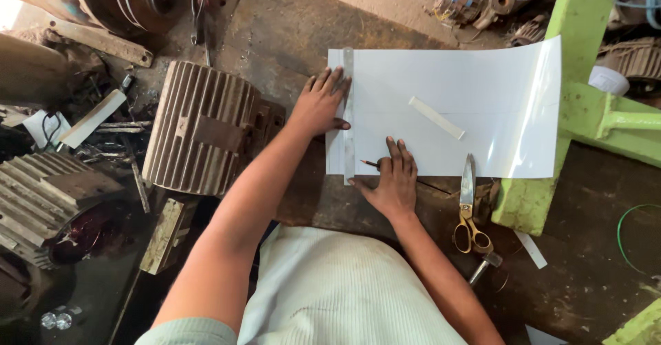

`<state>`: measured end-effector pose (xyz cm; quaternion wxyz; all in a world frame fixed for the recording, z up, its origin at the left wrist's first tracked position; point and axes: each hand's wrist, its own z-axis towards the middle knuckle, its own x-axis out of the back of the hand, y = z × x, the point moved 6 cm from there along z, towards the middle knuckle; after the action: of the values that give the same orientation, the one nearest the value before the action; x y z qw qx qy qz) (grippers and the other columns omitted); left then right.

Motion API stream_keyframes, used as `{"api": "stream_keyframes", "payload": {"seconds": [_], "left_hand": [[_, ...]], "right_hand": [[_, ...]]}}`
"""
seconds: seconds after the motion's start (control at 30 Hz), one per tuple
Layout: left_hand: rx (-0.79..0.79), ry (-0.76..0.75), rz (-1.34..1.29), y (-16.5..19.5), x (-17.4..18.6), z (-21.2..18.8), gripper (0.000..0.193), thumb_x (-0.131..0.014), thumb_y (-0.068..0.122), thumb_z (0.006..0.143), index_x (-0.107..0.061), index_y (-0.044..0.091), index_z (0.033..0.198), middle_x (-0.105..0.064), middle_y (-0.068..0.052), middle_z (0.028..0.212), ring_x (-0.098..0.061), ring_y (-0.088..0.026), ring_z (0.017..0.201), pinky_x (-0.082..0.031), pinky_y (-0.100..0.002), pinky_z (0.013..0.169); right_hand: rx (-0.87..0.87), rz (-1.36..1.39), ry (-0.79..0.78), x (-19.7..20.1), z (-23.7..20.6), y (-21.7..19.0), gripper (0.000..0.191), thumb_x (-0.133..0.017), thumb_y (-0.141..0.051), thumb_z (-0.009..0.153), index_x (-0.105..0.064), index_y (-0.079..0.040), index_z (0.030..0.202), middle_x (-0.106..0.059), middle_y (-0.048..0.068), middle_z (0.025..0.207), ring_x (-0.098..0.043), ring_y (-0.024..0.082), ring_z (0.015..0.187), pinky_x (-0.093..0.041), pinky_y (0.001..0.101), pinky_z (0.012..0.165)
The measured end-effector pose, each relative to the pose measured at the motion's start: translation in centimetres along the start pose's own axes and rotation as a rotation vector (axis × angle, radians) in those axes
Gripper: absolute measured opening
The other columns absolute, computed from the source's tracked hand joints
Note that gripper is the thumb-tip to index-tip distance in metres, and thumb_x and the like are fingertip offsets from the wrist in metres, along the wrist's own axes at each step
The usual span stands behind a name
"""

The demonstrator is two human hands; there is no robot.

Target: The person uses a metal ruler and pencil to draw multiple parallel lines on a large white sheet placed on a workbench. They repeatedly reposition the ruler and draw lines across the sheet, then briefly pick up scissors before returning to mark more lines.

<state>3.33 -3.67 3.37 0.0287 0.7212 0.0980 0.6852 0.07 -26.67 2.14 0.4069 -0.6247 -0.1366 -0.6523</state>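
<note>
A large white sheet lies on a dark worn bench, its right edge curling up against a green machine part. My left hand presses flat on a metal ruler laid along the sheet's left edge. My right hand holds a pencil with its tip beside the ruler near the sheet's lower left corner. A narrow white strip rests on the middle of the sheet.
Scissors with yellow handles lie just below the sheet, right of my right hand. A ribbed motor housing stands left of the bench, with more motor parts and scrap around. The green metal frame blocks the right side.
</note>
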Motion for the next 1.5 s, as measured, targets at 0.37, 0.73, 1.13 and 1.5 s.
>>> {"api": "stream_keyframes", "payload": {"seconds": [0.37,0.73,1.13,1.5], "left_hand": [[-0.026,-0.149,0.097,0.0,0.1,2.1,0.140,-0.082,0.078,0.054,-0.026,0.006,0.161,-0.020,-0.009,0.170,-0.032,-0.037,0.147,-0.040,-0.054,0.108],[-0.022,-0.145,0.063,-0.2,-1.0,2.1,0.141,-0.086,0.075,0.054,-0.025,0.005,0.160,-0.016,-0.010,0.170,-0.030,-0.037,0.148,-0.037,-0.057,0.110],[0.000,-0.149,0.065,0.3,-1.0,2.0,0.147,-0.089,0.075,0.050,-0.024,0.005,0.161,-0.013,-0.011,0.170,-0.028,-0.039,0.149,-0.035,-0.060,0.112],[0.034,-0.269,0.134,1.0,-1.3,1.8,0.171,-0.087,0.083,0.037,-0.006,0.002,0.164,0.002,-0.016,0.171,-0.012,-0.042,0.156,-0.027,-0.063,0.118]], "right_hand": [[0.007,-0.010,0.001,-0.1,0.1,0.3,0.064,-0.081,-0.061,0.080,-0.058,-0.003,0.097,-0.042,0.021,0.157,-0.035,0.042,0.149,-0.029,0.0601,0.117],[0.007,0.000,0.003,-0.2,0.1,0.4,0.063,-0.082,-0.059,0.079,-0.058,-0.003,0.097,-0.043,0.022,0.156,-0.035,0.042,0.148,-0.029,0.0604,0.117],[0.036,0.042,0.010,-0.3,-0.4,0.4,0.061,-0.084,-0.054,0.081,-0.057,-0.003,0.097,-0.041,0.022,0.158,-0.034,0.043,0.149,-0.029,0.0599,0.118],[0.042,0.034,-0.021,-1.0,-0.7,1.0,0.062,-0.084,-0.056,0.083,-0.056,-0.002,0.099,-0.038,0.023,0.160,-0.030,0.043,0.152,-0.028,0.0618,0.118]]}}
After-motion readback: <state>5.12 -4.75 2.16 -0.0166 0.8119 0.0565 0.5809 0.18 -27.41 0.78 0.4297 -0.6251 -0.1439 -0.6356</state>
